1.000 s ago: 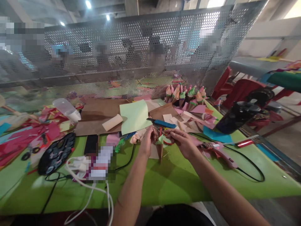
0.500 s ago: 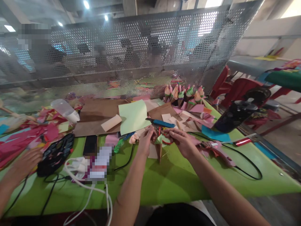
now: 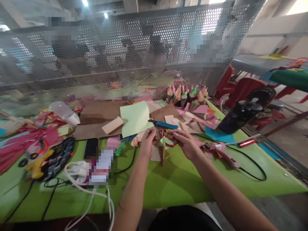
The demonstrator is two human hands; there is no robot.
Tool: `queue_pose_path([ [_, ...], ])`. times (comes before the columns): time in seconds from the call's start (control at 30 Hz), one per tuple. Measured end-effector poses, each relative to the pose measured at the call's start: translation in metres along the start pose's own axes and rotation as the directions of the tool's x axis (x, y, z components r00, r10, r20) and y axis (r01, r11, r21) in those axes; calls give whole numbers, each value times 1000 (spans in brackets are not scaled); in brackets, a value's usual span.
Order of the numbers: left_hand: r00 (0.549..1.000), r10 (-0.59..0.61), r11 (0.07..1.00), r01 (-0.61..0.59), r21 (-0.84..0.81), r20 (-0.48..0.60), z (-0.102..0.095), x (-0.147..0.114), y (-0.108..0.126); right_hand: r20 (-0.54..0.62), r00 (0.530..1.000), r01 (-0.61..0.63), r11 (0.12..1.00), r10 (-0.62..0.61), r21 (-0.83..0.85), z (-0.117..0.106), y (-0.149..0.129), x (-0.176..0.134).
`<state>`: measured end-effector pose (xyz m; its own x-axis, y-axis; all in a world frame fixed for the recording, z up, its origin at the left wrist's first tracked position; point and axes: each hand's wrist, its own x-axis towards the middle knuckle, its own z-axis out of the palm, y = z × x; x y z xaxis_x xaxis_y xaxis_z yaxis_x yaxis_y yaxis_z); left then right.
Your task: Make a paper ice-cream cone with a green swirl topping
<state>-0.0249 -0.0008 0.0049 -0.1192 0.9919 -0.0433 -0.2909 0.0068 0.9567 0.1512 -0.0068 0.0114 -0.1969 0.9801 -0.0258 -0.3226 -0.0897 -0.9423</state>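
A small brown paper cone [image 3: 161, 152] with a pale green paper top points downward between my hands. My left hand [image 3: 147, 141] is closed in a pinch at the cone's upper left edge. On the other side my right hand [image 3: 184, 140] has thumb and fingers pressed together; whatever is between them is too small to make out. Red-handled scissors [image 3: 171, 143] lie behind the cone, close to my right fingertips. Just beyond my hands is a blue cutter knife [image 3: 166, 124]. A pale green paper sheet [image 3: 135, 118] rests on brown paper.
Finished-looking paper ice cream cones [image 3: 184, 94] stand at the back. A pink glue gun [image 3: 225, 152] with its cable lies right, before a dark bottle [image 3: 242, 115]. Leftward are a power strip [image 3: 102, 166] with white cables, a phone [image 3: 91, 148] and a yellow glue gun [image 3: 39, 164].
Another person's hand at the left has gone out of view, uncovering the yellow glue gun. My left fingers have shifted slightly up and left; the cone stays nearly in place.
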Motion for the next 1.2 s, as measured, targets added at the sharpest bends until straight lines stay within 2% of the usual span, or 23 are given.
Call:
queue_pose_path([
  [0.4,998,51,989,-46,141,-30,-2,2,-5,2,1000,5,1000,-5,11,2,-1,0],
  [0.63,997,37,999,-36,22,-65,-1,2,-4,-4,1000,14,1000,-14,17,2,2,2],
  [0.87,999,16,999,-14,38,-47,-2,4,-4,-7,1000,4,1000,-4,18,0,2,2],
  [1.03,997,21,999,-17,50,-78,-2,4,-6,4,1000,19,1000,-19,3,-1,3,2],
  [1.2,998,7,1000,-9,-28,-56,-1,2,-2,13,1000,16,1000,-16,-15,-2,3,2],
])
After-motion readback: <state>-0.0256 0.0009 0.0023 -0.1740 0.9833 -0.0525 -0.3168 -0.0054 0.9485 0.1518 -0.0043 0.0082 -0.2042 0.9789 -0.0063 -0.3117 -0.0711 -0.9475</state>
